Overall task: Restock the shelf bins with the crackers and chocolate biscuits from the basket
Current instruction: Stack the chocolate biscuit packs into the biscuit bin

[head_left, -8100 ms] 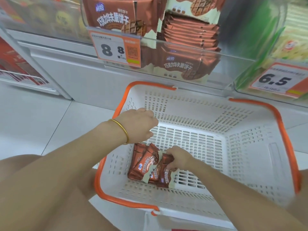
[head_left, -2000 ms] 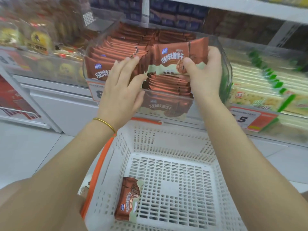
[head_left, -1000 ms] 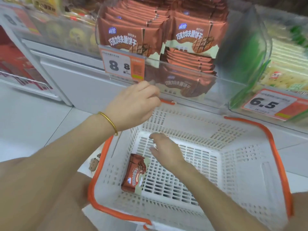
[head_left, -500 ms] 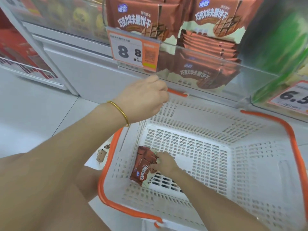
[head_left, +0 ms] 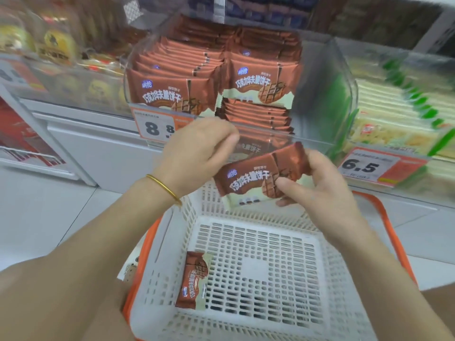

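My right hand (head_left: 320,190) pinches a brown chocolate biscuit pack (head_left: 256,178) by its right end and holds it above the white basket (head_left: 344,279), just in front of the clear shelf bin (head_left: 317,136). That bin holds several rows of the same brown packs (head_left: 209,77). My left hand (head_left: 197,153) hovers beside the held pack's upper left corner with loosely curled fingers and grips nothing. One more brown pack (head_left: 194,281) lies on the basket floor at the near left.
An 8.8 price tag (head_left: 155,127) hangs on the bin's front lip. To the right, a bin of green-edged cracker packs (head_left: 398,107) carries a 6.5 tag (head_left: 366,167). Orange basket handles (head_left: 391,230) frame the rim. Yellow snack packs (head_left: 56,45) fill the left bin.
My right hand has lifted a pack out of the basket up to the bin's front. My left hand has risen from the basket rim. The view has tilted upward.
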Tool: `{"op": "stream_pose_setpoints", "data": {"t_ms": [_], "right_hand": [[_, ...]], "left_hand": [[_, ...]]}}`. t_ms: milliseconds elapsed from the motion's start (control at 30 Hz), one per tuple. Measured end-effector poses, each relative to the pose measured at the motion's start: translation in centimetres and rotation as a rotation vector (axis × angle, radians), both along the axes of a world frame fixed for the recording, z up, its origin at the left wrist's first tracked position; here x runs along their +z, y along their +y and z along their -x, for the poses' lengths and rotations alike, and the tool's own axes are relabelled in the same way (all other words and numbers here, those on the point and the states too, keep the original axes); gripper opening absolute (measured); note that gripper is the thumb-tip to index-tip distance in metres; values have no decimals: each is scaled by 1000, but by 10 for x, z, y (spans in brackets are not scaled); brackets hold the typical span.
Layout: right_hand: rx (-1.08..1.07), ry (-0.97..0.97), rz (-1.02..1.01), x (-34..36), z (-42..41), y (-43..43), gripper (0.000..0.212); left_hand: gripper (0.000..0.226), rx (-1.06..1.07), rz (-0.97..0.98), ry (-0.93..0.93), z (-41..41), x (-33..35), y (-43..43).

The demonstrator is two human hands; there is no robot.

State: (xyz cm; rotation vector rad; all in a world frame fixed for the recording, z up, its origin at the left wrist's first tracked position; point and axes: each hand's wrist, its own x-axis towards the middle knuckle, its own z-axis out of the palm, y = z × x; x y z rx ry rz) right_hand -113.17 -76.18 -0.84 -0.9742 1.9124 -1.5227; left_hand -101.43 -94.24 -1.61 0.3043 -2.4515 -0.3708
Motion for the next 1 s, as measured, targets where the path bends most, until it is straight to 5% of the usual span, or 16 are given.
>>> {"op": "stream_pose_setpoints", "data": {"t_ms": [100,200,467,667,1000], "right_hand": [[-130,37,199,36,7,-1,32],[-266,94,284,52,20,-21,29],[-325,140,72,39,69,-114,33],[-451,600,-376,33,78,-121,49],[-385,422,-406,35,81,-125,68]], "left_hand": [[20,127,169,249,2,15,-5],[20,241,322,246,3,13,-15],[24,316,364,84,8,-1,-22],[23,315,351,82,9,-1,-20],[22,298,333,84,10,-2,-19]]}}
